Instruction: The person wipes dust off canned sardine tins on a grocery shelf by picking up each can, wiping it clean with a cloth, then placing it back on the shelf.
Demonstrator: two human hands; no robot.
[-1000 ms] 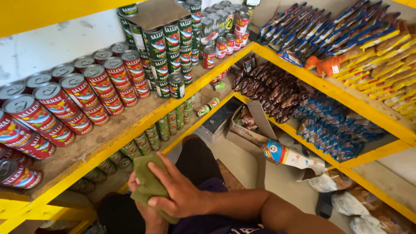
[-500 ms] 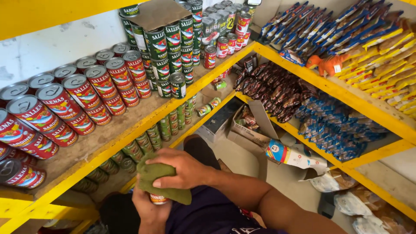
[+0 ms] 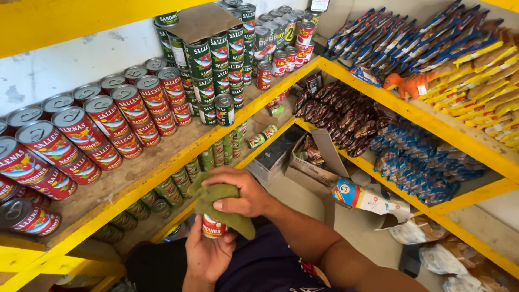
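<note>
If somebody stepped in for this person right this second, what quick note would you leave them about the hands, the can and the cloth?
Left hand: holds a small red-labelled can upright from below.
Right hand: presses a green cloth over the can's top.
Around: rows of red cans lie on the yellow shelf to the left; green cans are stacked further back.
Done: can in hand, cloth on it.
Left: whether the can is wiped clean cannot be seen; it is not on the shelf.
</note>
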